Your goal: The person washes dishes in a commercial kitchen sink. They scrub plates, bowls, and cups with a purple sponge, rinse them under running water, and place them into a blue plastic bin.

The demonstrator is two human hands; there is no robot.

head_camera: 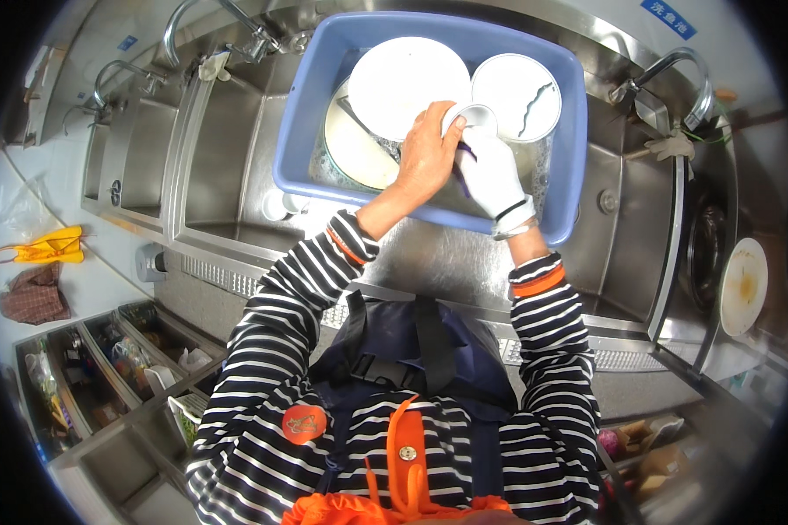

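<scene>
A small white cup (478, 117) is held between both of my hands above a blue plastic tub (287, 134) of soapy water. My bare left hand (431, 151) grips its left side, thumb at the near rim. My right hand (492, 167), in a white glove, touches the cup from below and the right; a bit of purple material (463, 164) shows by its fingers. In the tub lie a large white plate (410, 82), a smaller white round dish (509, 98) with a dark wavy mark, and a partly sunken pale dish (354, 147).
The tub rests across steel sinks (223, 151) with curved faucets (686, 62) on both sides. Small white cups (274, 205) stand left of the tub's near edge. A stained plate (743, 287) is at the far right. Drawers or bins (105, 367) hold goods at lower left.
</scene>
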